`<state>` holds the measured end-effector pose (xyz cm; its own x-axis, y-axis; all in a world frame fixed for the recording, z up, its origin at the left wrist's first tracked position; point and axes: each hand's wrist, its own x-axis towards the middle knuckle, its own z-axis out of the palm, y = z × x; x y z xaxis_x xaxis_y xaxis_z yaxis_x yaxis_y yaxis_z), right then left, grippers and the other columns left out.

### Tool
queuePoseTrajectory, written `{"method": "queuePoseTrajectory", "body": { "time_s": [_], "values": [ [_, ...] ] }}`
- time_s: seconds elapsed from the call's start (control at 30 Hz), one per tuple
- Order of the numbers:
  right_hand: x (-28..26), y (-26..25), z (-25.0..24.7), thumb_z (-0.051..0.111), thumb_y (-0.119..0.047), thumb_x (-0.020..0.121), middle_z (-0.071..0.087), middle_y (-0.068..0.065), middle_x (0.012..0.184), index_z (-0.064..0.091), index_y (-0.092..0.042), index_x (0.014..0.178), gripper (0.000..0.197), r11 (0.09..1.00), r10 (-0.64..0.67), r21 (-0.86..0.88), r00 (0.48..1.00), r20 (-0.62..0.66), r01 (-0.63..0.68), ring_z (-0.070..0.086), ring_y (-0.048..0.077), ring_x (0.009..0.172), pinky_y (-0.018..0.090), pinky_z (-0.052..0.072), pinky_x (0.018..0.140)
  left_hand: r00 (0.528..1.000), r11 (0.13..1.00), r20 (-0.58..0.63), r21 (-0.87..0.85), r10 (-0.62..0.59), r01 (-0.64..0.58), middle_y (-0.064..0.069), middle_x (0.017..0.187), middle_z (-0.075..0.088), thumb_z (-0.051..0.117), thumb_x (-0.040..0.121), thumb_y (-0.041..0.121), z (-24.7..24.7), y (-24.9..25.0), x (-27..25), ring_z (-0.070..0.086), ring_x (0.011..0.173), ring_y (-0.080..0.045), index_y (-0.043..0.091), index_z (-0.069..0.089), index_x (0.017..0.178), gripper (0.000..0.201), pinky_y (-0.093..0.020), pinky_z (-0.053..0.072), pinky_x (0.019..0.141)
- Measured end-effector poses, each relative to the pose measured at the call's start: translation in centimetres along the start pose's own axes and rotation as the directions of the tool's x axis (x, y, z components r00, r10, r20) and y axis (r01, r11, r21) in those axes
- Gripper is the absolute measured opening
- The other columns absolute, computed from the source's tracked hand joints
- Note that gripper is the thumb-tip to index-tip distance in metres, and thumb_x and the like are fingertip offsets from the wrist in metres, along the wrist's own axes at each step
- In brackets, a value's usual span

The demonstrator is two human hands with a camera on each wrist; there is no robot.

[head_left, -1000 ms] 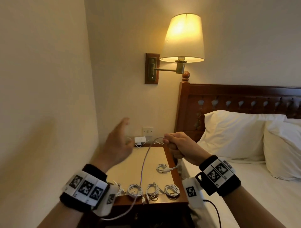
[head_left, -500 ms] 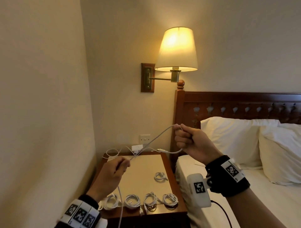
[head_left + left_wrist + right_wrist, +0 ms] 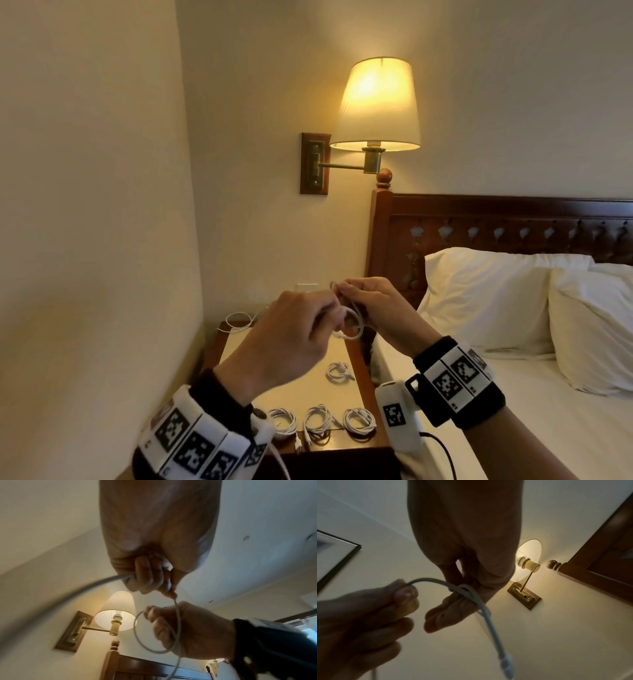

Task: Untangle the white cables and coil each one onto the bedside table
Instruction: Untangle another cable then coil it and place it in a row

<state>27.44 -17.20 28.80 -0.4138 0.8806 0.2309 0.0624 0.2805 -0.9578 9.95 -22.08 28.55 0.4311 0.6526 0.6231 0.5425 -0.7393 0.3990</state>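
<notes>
In the head view both hands meet above the bedside table (image 3: 305,390). My right hand (image 3: 347,299) holds a small loop of the white cable (image 3: 358,327) wound round its fingers (image 3: 453,609). Just left of it, my left hand (image 3: 327,320) pinches the same cable. The left wrist view shows the cable (image 3: 106,581) running out of my left fist and the loop (image 3: 137,630) at the right hand. A plug end (image 3: 506,662) hangs below the right hand. A loose white cable (image 3: 236,322) lies at the table's back left.
Three coiled cables (image 3: 318,419) lie in a row along the table's front edge, and one more coil (image 3: 339,371) lies behind them. A lit wall lamp (image 3: 376,106) hangs above. The bed with white pillows (image 3: 486,301) is right of the table.
My left hand rose and moved right to meet the right hand. The cable, stretched between the hands before, now forms a small loop at the right hand's fingers.
</notes>
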Motion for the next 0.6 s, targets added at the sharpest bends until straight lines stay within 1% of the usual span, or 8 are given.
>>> {"method": "queuePoseTrajectory", "body": {
  "time_s": [0.07,0.13,0.2,0.27,0.3,0.4,0.5,0.6],
  "values": [
    [-0.3,0.2,0.0,0.037,-0.020,0.104,0.069,0.015,0.076,0.065,0.001,0.095,0.036,0.997,0.008,0.072,0.998,0.060,-0.012,0.068,0.022,0.065,0.026,0.056,0.064,0.993,0.995,-0.100,0.073,0.068,-0.061,0.017,0.063,0.057,0.048,0.101,0.034,-0.2,-1.5,0.7,0.052,0.057,-0.003,0.027,0.058,0.081,0.023,-0.015,0.034,0.055],
    [-0.4,0.6,0.3,0.033,-0.017,0.105,0.065,0.015,0.068,0.062,0.001,0.096,0.036,0.985,0.025,0.167,0.996,0.090,-0.040,0.063,0.023,0.058,0.029,0.055,0.061,0.982,0.993,-0.166,0.091,0.090,-0.075,0.016,0.067,0.057,0.045,0.101,0.039,0.2,-2.6,1.2,0.054,0.059,-0.003,0.024,0.059,0.087,0.025,-0.014,0.036,0.056],
    [-0.5,1.0,0.8,0.029,-0.015,0.105,0.058,0.012,0.060,0.060,0.001,0.094,0.036,0.960,0.032,0.272,0.994,0.101,-0.059,0.056,0.020,0.050,0.028,0.051,0.055,0.975,0.998,-0.218,0.033,0.051,-0.045,0.015,0.063,0.052,0.046,0.098,0.041,0.7,-3.2,1.4,0.052,0.057,-0.002,0.022,0.057,0.093,0.023,-0.010,0.034,0.054],
    [-0.4,1.4,1.1,0.029,-0.014,0.104,0.052,0.010,0.057,0.058,0.000,0.092,0.035,0.925,0.037,0.373,0.992,0.117,-0.079,0.050,0.019,0.046,0.027,0.047,0.050,0.976,0.998,-0.219,-0.060,-0.010,-0.003,0.012,0.058,0.049,0.048,0.097,0.039,1.3,-3.8,1.4,0.049,0.054,-0.004,0.022,0.058,0.101,0.021,-0.012,0.035,0.052],
    [-0.4,1.5,1.1,0.029,-0.014,0.104,0.050,0.010,0.056,0.058,0.000,0.092,0.034,0.910,0.043,0.404,0.992,0.123,-0.089,0.048,0.019,0.045,0.026,0.045,0.049,0.979,0.995,-0.200,-0.094,-0.031,0.012,0.011,0.058,0.050,0.048,0.098,0.037,1.5,-4.2,1.4,0.048,0.054,-0.005,0.024,0.062,0.099,0.019,-0.016,0.036,0.052],
    [-0.3,1.8,1.2,0.029,-0.016,0.103,0.045,0.006,0.054,0.056,-0.002,0.090,0.034,0.877,0.065,0.466,0.989,0.130,-0.119,0.043,0.015,0.044,0.024,0.040,0.046,0.979,0.982,-0.177,-0.179,-0.100,0.068,0.017,0.058,0.054,0.053,0.098,0.033,1.9,-5.1,1.5,0.049,0.057,-0.004,0.032,0.065,0.078,0.024,-0.029,0.044,0.057],
    [0.0,1.7,1.6,0.031,-0.020,0.102,0.042,0.003,0.054,0.055,-0.004,0.089,0.032,0.809,0.068,0.571,0.987,0.142,-0.138,0.039,0.011,0.044,0.021,0.036,0.045,0.960,0.970,-0.245,-0.231,-0.136,0.078,0.017,0.064,0.061,0.057,0.096,0.029,2.1,-5.6,1.9,0.055,0.062,-0.001,0.029,0.066,0.075,0.024,-0.026,0.049,0.060],
    [0.4,1.5,2.1,0.033,-0.025,0.102,0.043,0.001,0.055,0.055,-0.006,0.089,0.032,0.721,0.082,0.673,0.985,0.153,-0.165,0.041,0.010,0.045,0.021,0.036,0.047,0.929,0.952,-0.308,-0.283,-0.206,0.117,0.015,0.061,0.059,0.058,0.096,0.029,2.4,-6.2,2.3,0.054,0.061,-0.005,0.026,0.066,0.071,0.026,-0.035,0.053,0.061]
  ]
}}
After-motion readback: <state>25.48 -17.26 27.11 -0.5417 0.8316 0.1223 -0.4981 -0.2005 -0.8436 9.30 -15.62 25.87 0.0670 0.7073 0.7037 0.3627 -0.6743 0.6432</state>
